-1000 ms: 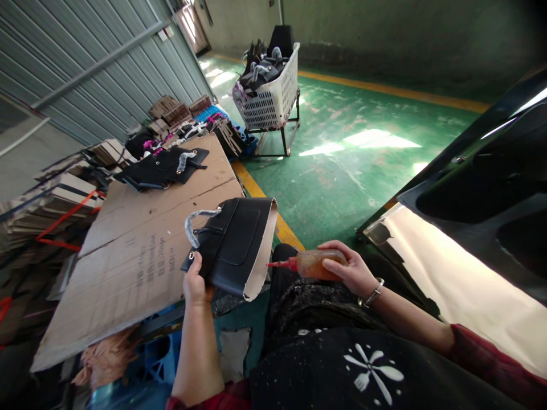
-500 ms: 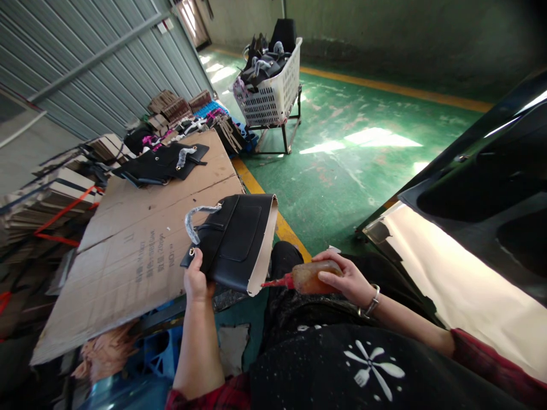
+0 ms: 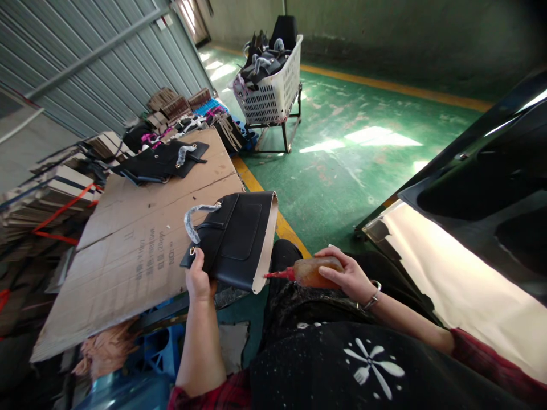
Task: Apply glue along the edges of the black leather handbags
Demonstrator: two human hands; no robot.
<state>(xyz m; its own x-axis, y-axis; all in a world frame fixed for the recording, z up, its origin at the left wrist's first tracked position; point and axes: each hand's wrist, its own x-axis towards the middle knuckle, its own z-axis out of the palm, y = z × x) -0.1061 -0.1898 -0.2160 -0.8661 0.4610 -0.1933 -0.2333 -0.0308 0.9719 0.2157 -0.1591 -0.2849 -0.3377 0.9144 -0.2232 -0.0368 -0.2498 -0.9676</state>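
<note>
A black handbag (image 3: 239,239) with a plastic-wrapped handle lies tilted over the cardboard's near edge, its pale raw edge facing right. My left hand (image 3: 200,280) grips it by the side near the handle, thumb on top and fingers hidden underneath. In my right hand (image 3: 348,276) is a squeeze glue bottle (image 3: 310,273), amber-coloured with a red nozzle, held sideways. Its tip meets the lower part of the bag's pale edge; whether it touches I cannot tell.
A cardboard sheet (image 3: 128,273) covers the table at left, with more black bags (image 3: 160,162) at its far end. Behind stands a white basket (image 3: 273,97) of bags on a metal stand. At right is a pale-topped surface (image 3: 461,273) with black material.
The bottle's nozzle has moved slightly up along the bag's pale edge. The bag has shifted a little, and both hands keep their hold.
</note>
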